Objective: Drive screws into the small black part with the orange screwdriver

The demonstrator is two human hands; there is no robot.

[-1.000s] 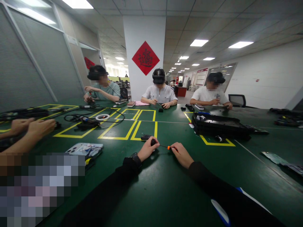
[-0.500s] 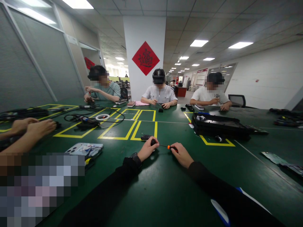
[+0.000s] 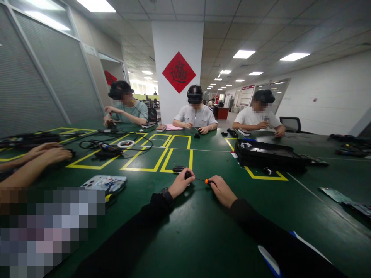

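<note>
Co-worker's hands (image 3: 57, 155) shifted, frame left; centre, left hand (image 3: 180, 185) pinches black part (image 3: 188, 175), right hand (image 3: 222, 190) curls round screwdriver (image 3: 206, 181), apparently mid-work, tip hidden, done-versus-left unclear.

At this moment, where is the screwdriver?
In the head view, the screwdriver is just below centre, in the right hand, its shaft pointing toward the left hand.
</note>
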